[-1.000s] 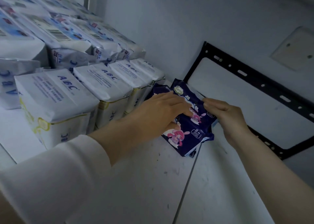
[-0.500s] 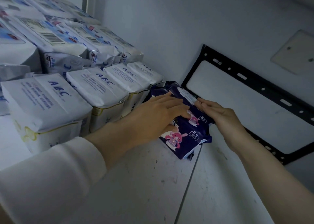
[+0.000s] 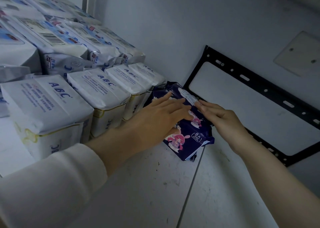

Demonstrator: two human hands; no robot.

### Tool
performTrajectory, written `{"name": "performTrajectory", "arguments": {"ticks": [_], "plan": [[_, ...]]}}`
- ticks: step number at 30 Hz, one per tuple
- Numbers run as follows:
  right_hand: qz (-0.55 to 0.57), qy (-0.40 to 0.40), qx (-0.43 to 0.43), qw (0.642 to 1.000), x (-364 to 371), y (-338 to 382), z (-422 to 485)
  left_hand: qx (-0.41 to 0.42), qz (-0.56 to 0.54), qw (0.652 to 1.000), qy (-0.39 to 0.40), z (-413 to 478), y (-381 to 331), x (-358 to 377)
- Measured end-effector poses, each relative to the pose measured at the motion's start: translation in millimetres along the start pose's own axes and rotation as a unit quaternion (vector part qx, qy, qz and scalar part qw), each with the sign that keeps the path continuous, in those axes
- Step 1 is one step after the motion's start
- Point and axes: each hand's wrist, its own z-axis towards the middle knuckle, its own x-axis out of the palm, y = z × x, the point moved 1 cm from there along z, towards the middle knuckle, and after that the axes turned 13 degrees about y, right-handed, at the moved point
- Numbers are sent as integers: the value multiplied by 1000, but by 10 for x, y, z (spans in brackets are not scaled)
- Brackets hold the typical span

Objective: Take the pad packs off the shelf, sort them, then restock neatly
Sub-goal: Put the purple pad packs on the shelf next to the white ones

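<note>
Dark blue pad packs [image 3: 187, 137] with a pink cartoon print stand on the white shelf [image 3: 147, 184], pressed against the row of white ABC packs [image 3: 103, 89]. My left hand [image 3: 155, 118] lies flat on the blue packs' left face, fingers straight. My right hand [image 3: 218, 115] touches their right side with straight fingertips. More white and blue packs [image 3: 57, 42] are stacked behind the ABC row at the upper left.
A black metal bracket frame [image 3: 259, 89] is fixed to the wall right of the blue packs. A pale square plate [image 3: 297, 53] sits higher on the wall. A seam [image 3: 192, 184] splits the shelf surface in front.
Both hands have pushed the blue packs back and left, tighter against the ABC row. My right hand slid from the packs' top edge to their right side.
</note>
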Motion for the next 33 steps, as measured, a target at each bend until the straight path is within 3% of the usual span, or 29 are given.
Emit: {"name": "performTrajectory", "arguments": {"ticks": [6, 9, 16, 19, 24, 33], "plan": [[-34, -6, 0, 999, 14, 55, -57, -40, -18, 998, 54, -65, -75, -108], [-52, -49, 1, 997, 35, 146, -127, -76, 8, 994, 77, -115, -144, -238], [-206, -163, 19, 965, 209, 530, -542, -151, 24, 980, 129, -366, -406, -601], [-281, -208, 23, 937, 425, 729, -831, -143, 9, 981, 134, -586, -512, -773], [-304, -277, 48, 910, 1026, 1094, -1454, -86, -38, 990, 102, -1212, -673, -1093], [-290, -309, 101, 900, 2316, 1462, -2344, -35, -76, 988, 128, -2513, -678, -1323]]}}
